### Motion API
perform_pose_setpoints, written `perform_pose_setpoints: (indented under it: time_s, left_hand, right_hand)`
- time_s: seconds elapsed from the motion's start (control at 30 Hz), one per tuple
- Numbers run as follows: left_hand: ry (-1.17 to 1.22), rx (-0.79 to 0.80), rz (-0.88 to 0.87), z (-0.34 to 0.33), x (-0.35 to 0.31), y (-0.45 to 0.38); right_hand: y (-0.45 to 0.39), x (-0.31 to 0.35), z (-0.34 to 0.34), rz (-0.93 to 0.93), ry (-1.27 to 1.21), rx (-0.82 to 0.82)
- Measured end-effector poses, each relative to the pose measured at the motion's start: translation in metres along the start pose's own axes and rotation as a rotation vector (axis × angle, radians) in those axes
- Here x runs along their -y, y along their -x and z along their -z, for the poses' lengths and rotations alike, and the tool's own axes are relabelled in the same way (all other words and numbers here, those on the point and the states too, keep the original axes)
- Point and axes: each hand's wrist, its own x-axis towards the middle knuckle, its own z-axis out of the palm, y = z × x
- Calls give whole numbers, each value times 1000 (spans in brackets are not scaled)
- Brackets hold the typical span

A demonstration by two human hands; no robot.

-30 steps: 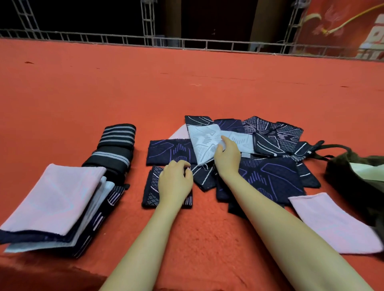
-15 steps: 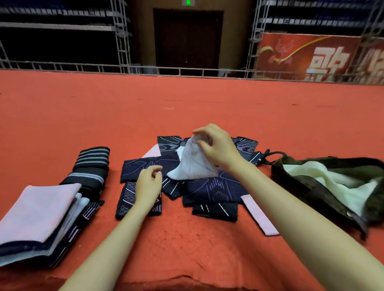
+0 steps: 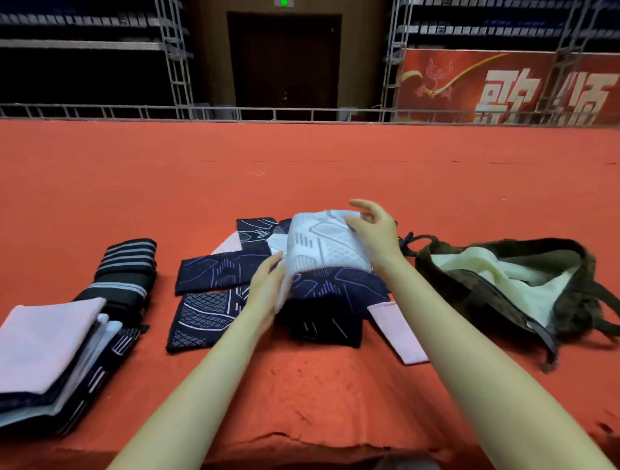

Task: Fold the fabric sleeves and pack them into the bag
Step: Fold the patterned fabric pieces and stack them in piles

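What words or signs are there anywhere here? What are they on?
Red banner: two big white Chinese characters, cut off and too blurred to read for sure.
Green lit sign above the dark door: too small to read.
Fabric sleeves, such as the white sleeve: only line patterns, no words.
Bag: no label visible.

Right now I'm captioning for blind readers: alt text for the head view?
Both hands, left hand and right hand, hold a white sleeve above a pile of dark sleeves on a red cloth. Folded stack left, open bag right.
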Motion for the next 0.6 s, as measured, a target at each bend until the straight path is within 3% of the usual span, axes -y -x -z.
perform_pose_setpoints:
  time_s: [0.1,0.17,0.27,0.4,0.6]
  left_hand:
    - [-177,-229,-167,4,5,-2]
    - [-378,-253,-228,5,19,-4]
    - [-627,-272,-283,3,40,-9]
    - [-552,-310,-271,3,39,-17]
    - [-513,-186,-351,10,38,-21]
  right_hand:
    - [-3,-63,5,-296,130,-24]
    - [5,-99,5,-420,107,-23]
    - [15,-123,5,-400,14,-125]
    - [8,-129,5,-377,-53,-129]
    - [-2,-133,21,-479,-414,-255]
